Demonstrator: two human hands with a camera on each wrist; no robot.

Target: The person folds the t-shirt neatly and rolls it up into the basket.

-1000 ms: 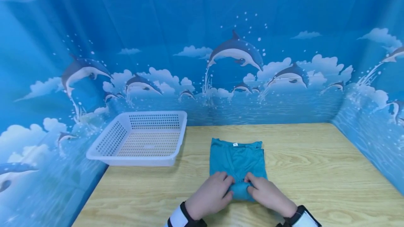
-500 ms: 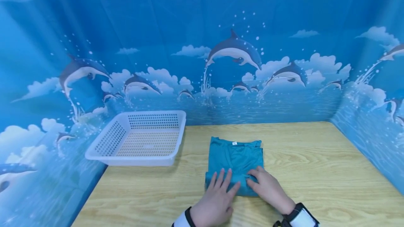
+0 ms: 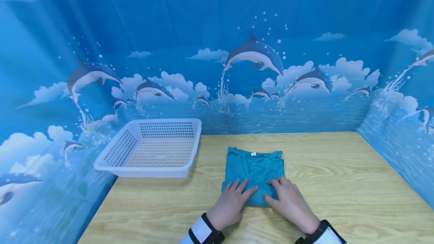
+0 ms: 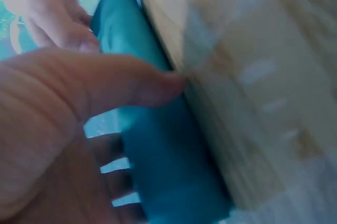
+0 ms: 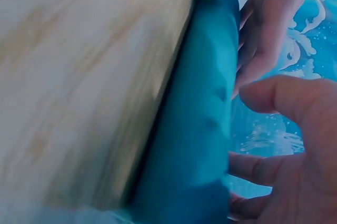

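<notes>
A folded teal shirt (image 3: 254,166) with a small white label at its far edge lies on the wooden table. Its near end is turned over into a thick roll (image 4: 171,166). My left hand (image 3: 228,205) rests on the left part of this roll, fingers spread and pointing forward. In the left wrist view its thumb (image 4: 131,79) reaches across the roll towards the near side. On the right part lies my right hand (image 3: 292,203), fingertips on the cloth and thumb at the roll. In the right wrist view, that thumb (image 5: 258,95) is beside the roll.
A white plastic basket (image 3: 154,170) with holed walls stands at the back left of the table (image 3: 339,183), with nothing in it. A blue curtain (image 3: 190,18) printed with dolphins surrounds the table at the back and both sides.
Both hands gripped the roll near its middle a second ago. The left hand has since spread its fingers over the left part, and the roll's near edge has moved slightly away from me.
</notes>
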